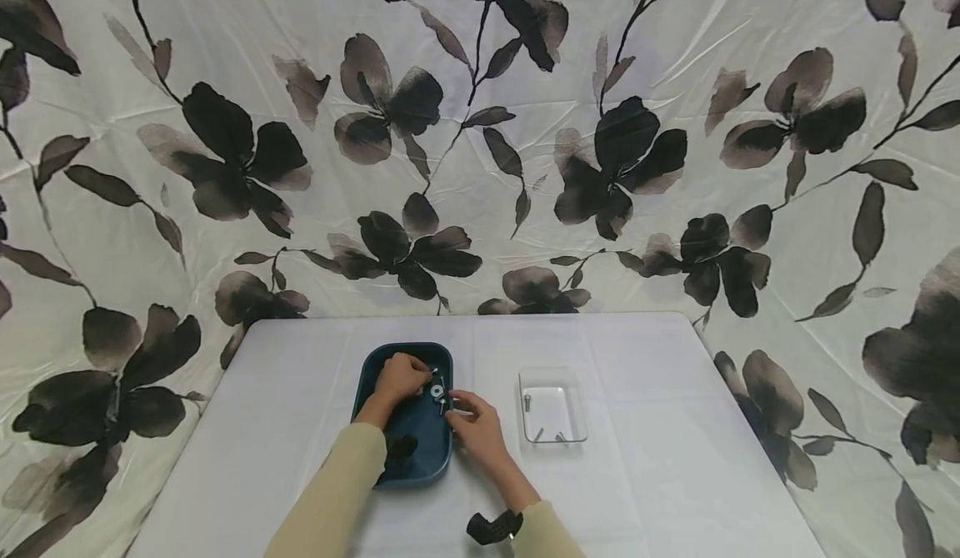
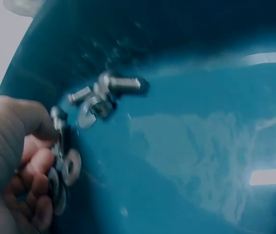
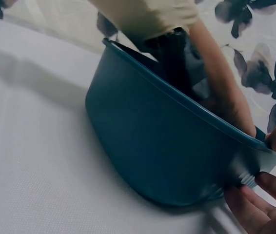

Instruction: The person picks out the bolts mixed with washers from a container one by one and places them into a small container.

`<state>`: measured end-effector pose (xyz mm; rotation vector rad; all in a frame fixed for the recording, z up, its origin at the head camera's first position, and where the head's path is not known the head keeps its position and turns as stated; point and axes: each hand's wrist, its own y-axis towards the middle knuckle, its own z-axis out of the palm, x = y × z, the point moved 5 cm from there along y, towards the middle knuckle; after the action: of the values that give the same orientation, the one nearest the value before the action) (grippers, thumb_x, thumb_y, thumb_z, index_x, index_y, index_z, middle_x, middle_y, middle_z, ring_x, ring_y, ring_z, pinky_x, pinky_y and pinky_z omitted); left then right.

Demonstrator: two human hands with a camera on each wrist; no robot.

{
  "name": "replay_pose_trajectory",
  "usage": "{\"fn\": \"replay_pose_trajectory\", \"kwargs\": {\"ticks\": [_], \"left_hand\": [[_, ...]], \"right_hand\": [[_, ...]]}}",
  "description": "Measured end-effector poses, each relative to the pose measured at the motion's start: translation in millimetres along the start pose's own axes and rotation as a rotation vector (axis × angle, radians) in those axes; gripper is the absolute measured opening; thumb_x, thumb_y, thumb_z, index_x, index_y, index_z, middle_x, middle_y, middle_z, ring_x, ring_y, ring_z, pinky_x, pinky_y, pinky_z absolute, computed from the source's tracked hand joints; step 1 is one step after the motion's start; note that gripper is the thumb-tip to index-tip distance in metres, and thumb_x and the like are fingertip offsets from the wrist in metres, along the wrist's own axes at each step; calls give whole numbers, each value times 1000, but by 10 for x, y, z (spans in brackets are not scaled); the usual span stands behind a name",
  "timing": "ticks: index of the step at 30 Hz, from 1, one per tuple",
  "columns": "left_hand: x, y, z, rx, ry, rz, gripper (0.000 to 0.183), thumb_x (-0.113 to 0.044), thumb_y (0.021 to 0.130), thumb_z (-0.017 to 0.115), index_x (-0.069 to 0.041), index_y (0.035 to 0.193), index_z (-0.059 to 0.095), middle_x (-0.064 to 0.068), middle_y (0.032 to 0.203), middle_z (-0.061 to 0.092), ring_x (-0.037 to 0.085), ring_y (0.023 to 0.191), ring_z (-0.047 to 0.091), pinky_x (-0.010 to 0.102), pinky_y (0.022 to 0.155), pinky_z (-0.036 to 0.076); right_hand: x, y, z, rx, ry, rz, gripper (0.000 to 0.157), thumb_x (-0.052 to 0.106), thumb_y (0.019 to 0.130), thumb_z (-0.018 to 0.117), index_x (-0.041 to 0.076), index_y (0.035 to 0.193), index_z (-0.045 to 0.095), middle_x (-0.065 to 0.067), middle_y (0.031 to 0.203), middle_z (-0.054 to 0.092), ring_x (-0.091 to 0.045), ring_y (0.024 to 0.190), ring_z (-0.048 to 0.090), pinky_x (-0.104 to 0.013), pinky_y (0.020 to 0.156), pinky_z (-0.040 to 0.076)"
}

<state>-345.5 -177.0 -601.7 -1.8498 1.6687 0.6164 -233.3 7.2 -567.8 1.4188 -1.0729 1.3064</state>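
Note:
In the blue tray [image 1: 420, 449] my left hand [image 1: 401, 376] reaches down to a small heap of metal hardware. The left wrist view shows its curled fingers and thumb at a bolt [image 2: 60, 122], with a flat washer [image 2: 71, 167] right beside the fingertips. Apart from them lies a larger bolt [image 2: 126, 85] in a cluster with a split washer [image 2: 86, 117]. My right hand [image 1: 478, 431] grips the tray's right side, thumb on the rim and fingers against the outer wall [image 3: 152, 131].
To the right of the tray stands a clear plastic box [image 1: 553, 374] holding a bolt [image 1: 527, 403] and other small metal pieces. Both sit on a table with a white cover [image 1: 660, 458]. A floral cloth [image 1: 480, 166] hangs behind the table's far edge.

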Motion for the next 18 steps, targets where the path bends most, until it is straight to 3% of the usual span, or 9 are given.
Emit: {"fn": "replay_pose_trajectory", "kwargs": {"ticks": [3,6,12,18], "left_hand": [[11,-5,-11,-14,22,-50,22,-24,82,73,-6,93,76,2,79,70,15,65,63,41,68,52],[-2,-18,-16,-36,55,-58,23,-25,80,75,-6,93,76,4,85,70,19,70,63,43,69,52],[-21,-35,13,-62,84,-7,24,-28,82,77,-9,96,76,6,95,72,23,81,65,46,74,51],[-36,-20,29,-58,90,45,20,-28,85,75,-10,94,77,3,93,72,20,77,63,43,71,50]], "right_hand": [[-1,-7,12,8,12,0,36,4,94,61,-3,129,57,-29,119,59,-41,99,65,-33,72,56],[2,-15,20,11,21,-1,36,3,94,61,-4,129,57,-30,119,58,-42,99,64,-38,73,56],[-19,-10,12,10,22,5,37,4,93,62,-4,129,57,-31,119,58,-38,98,66,-34,71,56],[-17,-1,-3,5,24,6,37,5,94,61,-4,129,56,-31,120,58,-39,98,65,-29,70,55]]}}
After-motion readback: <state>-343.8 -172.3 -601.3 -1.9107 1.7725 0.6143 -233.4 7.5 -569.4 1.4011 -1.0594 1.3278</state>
